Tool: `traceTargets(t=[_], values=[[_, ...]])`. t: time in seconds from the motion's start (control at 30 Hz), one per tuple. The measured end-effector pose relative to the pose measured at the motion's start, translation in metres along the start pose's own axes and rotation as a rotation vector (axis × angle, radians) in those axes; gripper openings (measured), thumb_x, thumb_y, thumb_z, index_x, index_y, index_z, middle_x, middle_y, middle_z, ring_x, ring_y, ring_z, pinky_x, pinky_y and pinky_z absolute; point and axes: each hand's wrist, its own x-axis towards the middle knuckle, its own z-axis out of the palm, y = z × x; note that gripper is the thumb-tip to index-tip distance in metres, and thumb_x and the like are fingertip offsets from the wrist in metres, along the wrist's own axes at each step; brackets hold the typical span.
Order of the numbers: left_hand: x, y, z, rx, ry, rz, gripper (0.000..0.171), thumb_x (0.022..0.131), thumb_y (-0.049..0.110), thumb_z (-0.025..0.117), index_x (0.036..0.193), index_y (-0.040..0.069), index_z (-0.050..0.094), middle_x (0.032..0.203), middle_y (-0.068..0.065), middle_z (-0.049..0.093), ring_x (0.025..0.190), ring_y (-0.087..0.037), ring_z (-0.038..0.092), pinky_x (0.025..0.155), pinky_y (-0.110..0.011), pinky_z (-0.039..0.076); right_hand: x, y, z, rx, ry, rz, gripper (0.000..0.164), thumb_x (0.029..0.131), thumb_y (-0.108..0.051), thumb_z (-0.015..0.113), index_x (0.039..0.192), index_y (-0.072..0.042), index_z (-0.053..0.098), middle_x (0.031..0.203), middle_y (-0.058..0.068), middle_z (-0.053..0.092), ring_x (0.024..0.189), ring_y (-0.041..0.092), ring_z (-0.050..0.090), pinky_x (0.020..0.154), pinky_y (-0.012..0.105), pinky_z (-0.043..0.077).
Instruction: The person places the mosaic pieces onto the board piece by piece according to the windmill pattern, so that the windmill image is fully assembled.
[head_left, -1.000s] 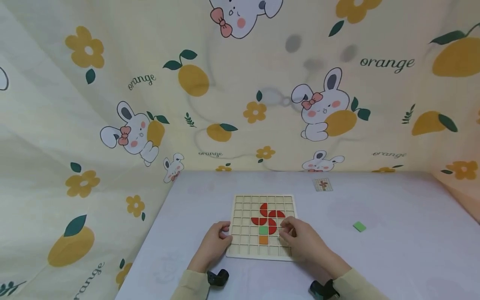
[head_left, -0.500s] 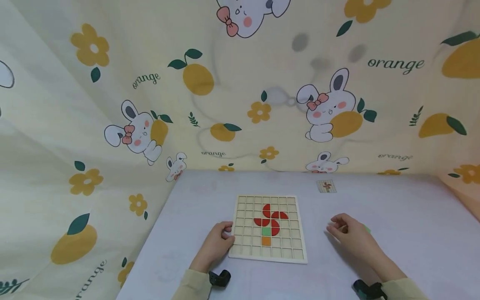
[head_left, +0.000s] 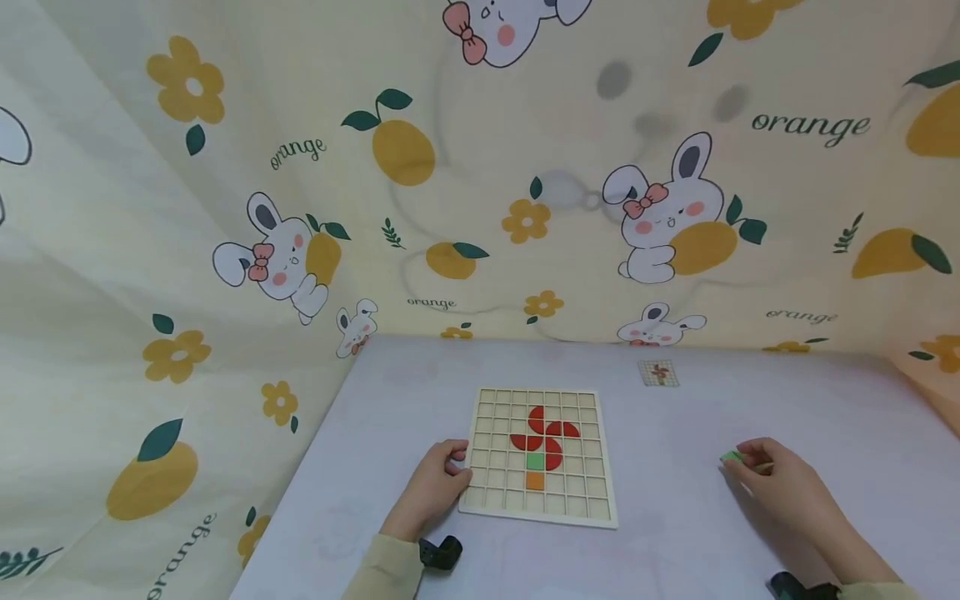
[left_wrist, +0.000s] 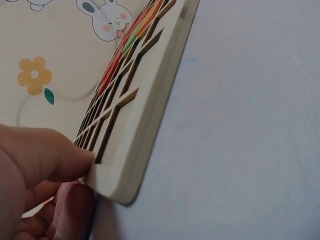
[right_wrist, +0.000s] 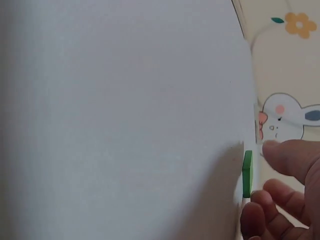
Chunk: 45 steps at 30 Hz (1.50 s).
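Observation:
A cream wooden grid board (head_left: 577, 475) lies on the table. Red quarter-round pieces (head_left: 553, 454) form a pinwheel in its cells, above a green square (head_left: 535, 460) and an orange square (head_left: 535, 481). My left hand (head_left: 431, 483) pinches the board's left edge; the left wrist view shows the thumb (left_wrist: 70, 160) on the rim near a corner. Off to the right, my right hand (head_left: 787, 487) is at a loose green tile (head_left: 729, 456). In the right wrist view the thumb is apart from that tile (right_wrist: 247, 174), with fingertips close by its lower end; whether they touch it, I cannot tell.
A small card (head_left: 659, 373) printed with a grid and a pinwheel lies at the back right of the white table (head_left: 675, 533). Behind the table hangs a cream cloth (head_left: 465, 208) with rabbits and oranges on it.
My right hand has left the board's right side and moved right to the loose green tile, now partly covered. My left hand keeps its grip on the board. The head view has shifted slightly.

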Motion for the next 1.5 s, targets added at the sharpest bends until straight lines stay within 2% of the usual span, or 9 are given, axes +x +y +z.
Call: traceTargets(t=[0.27, 0.5, 0.67, 0.77, 0.87, 0.97, 1.13, 1.37, 1.5], values=[[-0.003, 0.002, -0.001, -0.018, -0.013, 0.003, 0.045, 0.087, 0.013, 0.067, 0.130, 0.009, 0.056, 0.108, 0.001, 0.053, 0.089, -0.016, 0.051, 0.070, -0.033, 0.045, 0.005, 0.002, -0.003, -0.012, -0.001, 0.013, 0.061, 0.092, -0.041, 0.062, 0.120, 0.012, 0.048, 0.101, 0.022, 0.059, 0.093, 0.038, 0.057, 0.070, 0.047, 0.048], [-0.002, 0.003, -0.002, -0.008, 0.000, 0.002, 0.045, 0.087, 0.014, 0.067, 0.131, 0.010, 0.055, 0.109, 0.001, 0.053, 0.089, -0.015, 0.051, 0.070, -0.032, 0.045, 0.011, 0.002, -0.003, -0.030, -0.019, 0.037, 0.047, 0.091, -0.034, 0.062, 0.108, 0.009, 0.053, 0.093, 0.017, 0.056, 0.085, 0.030, 0.053, 0.068, 0.043, 0.045], [0.000, 0.003, 0.000, -0.009, -0.001, 0.004, 0.045, 0.088, 0.015, 0.067, 0.131, 0.011, 0.055, 0.110, 0.001, 0.053, 0.090, -0.015, 0.051, 0.071, -0.032, 0.045, 0.012, 0.006, -0.005, -0.021, -0.041, 0.019, 0.060, 0.092, -0.039, 0.062, 0.121, 0.010, 0.045, 0.094, 0.017, 0.054, 0.084, 0.030, 0.051, 0.066, 0.040, 0.043], [0.000, 0.003, 0.001, -0.013, -0.003, -0.006, 0.046, 0.087, 0.015, 0.067, 0.131, 0.012, 0.055, 0.110, 0.002, 0.053, 0.090, -0.015, 0.051, 0.071, -0.033, 0.045, 0.012, 0.006, -0.007, -0.022, -0.081, 0.019, 0.069, 0.092, -0.046, 0.060, 0.129, 0.008, 0.040, 0.097, 0.019, 0.053, 0.086, 0.031, 0.050, 0.066, 0.042, 0.044], [-0.001, 0.002, 0.001, -0.014, -0.007, -0.024, 0.046, 0.087, 0.015, 0.067, 0.132, 0.013, 0.055, 0.111, 0.002, 0.053, 0.090, -0.015, 0.051, 0.070, -0.032, 0.045, 0.013, 0.005, -0.007, -0.013, -0.108, 0.035, 0.072, 0.092, -0.053, 0.056, 0.130, 0.006, 0.041, 0.103, 0.024, 0.053, 0.090, 0.036, 0.051, 0.069, 0.047, 0.045], [-0.002, 0.001, 0.001, -0.013, -0.002, -0.022, 0.046, 0.088, 0.014, 0.068, 0.132, 0.012, 0.055, 0.110, 0.001, 0.053, 0.090, -0.015, 0.051, 0.070, -0.031, 0.046, 0.013, 0.002, -0.004, 0.000, -0.093, 0.037, 0.068, 0.093, -0.053, 0.055, 0.125, 0.005, 0.044, 0.107, 0.028, 0.053, 0.094, 0.039, 0.053, 0.071, 0.050, 0.045], [-0.002, 0.000, 0.001, -0.004, 0.006, 0.002, 0.045, 0.088, 0.014, 0.067, 0.131, 0.011, 0.055, 0.109, 0.001, 0.053, 0.089, -0.015, 0.051, 0.069, -0.031, 0.045, 0.012, -0.003, 0.001, 0.017, -0.047, 0.018, 0.055, 0.093, -0.043, 0.060, 0.116, 0.006, 0.048, 0.104, 0.029, 0.054, 0.091, 0.039, 0.053, 0.070, 0.047, 0.044], [-0.003, 0.001, 0.001, 0.000, 0.011, 0.014, 0.045, 0.088, 0.014, 0.067, 0.131, 0.010, 0.056, 0.108, 0.001, 0.053, 0.088, -0.016, 0.050, 0.069, -0.032, 0.045, 0.003, -0.014, 0.017, 0.035, -0.021, -0.047, 0.034, 0.093, -0.027, 0.063, 0.103, 0.003, 0.051, 0.092, 0.012, 0.054, 0.083, 0.026, 0.051, 0.065, 0.036, 0.043], [-0.004, 0.003, 0.001, -0.002, 0.010, 0.005, 0.045, 0.088, 0.014, 0.067, 0.131, 0.011, 0.056, 0.108, 0.001, 0.053, 0.089, -0.016, 0.050, 0.069, -0.032, 0.045, -0.004, -0.025, 0.023, 0.030, -0.037, -0.085, 0.028, 0.094, -0.026, 0.062, 0.101, 0.000, 0.055, 0.087, 0.006, 0.054, 0.079, 0.022, 0.049, 0.064, 0.034, 0.040]])
